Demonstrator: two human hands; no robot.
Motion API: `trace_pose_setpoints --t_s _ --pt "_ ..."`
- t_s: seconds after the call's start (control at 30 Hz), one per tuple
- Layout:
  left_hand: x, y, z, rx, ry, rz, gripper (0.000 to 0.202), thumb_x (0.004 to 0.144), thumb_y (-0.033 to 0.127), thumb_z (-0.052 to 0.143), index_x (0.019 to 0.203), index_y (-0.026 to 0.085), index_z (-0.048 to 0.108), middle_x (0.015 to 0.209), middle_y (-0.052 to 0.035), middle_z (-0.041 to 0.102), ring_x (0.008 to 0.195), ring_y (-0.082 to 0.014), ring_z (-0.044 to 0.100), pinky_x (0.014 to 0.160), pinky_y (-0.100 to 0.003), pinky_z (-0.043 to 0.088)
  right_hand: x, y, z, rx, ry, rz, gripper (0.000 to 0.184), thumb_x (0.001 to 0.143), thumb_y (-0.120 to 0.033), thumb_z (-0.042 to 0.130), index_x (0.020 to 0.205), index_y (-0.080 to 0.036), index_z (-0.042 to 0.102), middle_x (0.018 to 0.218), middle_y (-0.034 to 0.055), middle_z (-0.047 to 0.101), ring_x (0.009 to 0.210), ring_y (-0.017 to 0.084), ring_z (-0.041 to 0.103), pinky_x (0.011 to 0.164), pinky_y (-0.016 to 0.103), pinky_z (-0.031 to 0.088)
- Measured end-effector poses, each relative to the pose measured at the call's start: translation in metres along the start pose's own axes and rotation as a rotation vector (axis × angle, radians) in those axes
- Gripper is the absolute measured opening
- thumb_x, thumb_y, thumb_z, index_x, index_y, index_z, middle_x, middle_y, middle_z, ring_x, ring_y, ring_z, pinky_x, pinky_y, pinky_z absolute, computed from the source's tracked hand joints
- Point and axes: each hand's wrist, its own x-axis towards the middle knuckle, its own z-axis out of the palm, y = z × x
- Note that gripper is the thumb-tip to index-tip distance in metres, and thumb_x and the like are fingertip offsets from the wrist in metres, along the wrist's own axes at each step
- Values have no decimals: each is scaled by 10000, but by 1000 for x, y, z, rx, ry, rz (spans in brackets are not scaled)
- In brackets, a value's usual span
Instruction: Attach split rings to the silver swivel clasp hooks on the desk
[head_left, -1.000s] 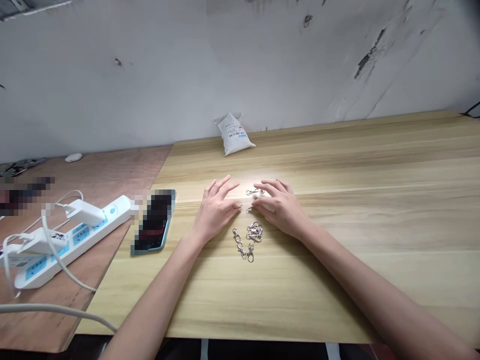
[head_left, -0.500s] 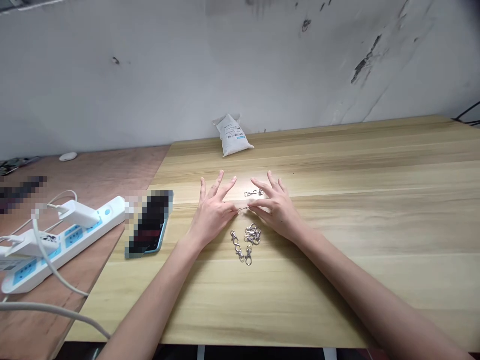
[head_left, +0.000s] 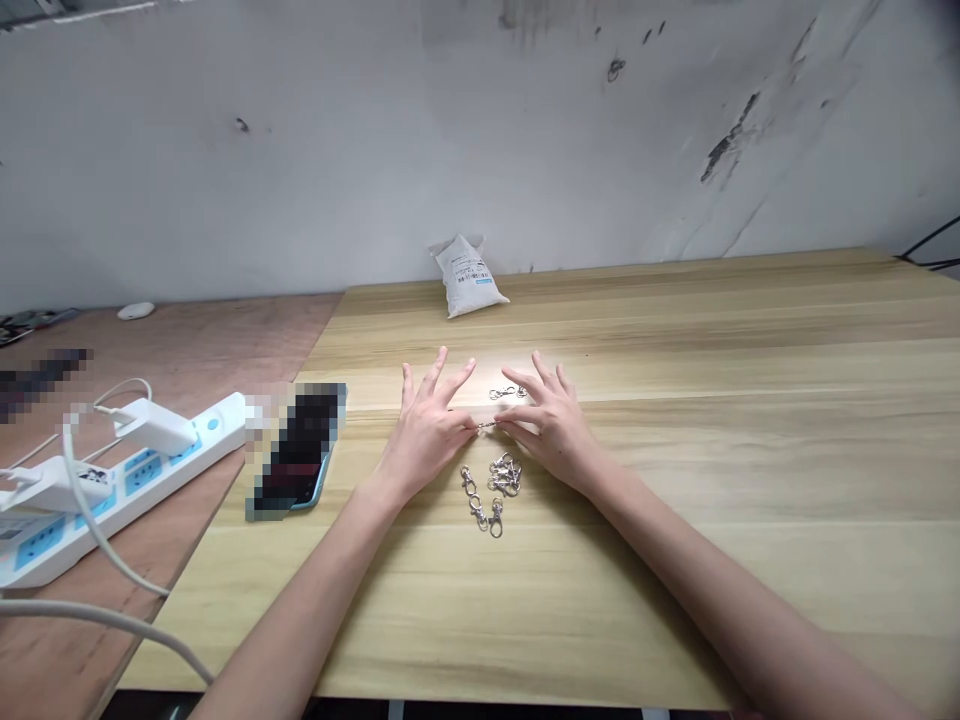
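Metal clasp (head_left: 487, 426), tiny and hard to make out, is pinched between left hand (head_left: 425, 428) and right hand (head_left: 553, 425) just above the wooden table (head_left: 675, 480), other fingers spread.

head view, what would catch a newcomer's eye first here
Two bare hands meet mid-table, the left hand and right hand pinching one small metal clasp between their fingertips. Just nearer lies a loose pile of clasps. A white pouch stands at the wall.
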Motion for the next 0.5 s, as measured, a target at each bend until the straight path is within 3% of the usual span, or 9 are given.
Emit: trace_pose_setpoints --t_s 0.5 --pt "0 0 -1 14 -29 -9 161 861 232 666 709 191 699 1530 -73 399 1486 -386 138 1063 -807 132 -1 0 -1 12 5 4 133 883 -298 652 834 -286 775 1296 74 610 1401 385 342 1056 686 312"
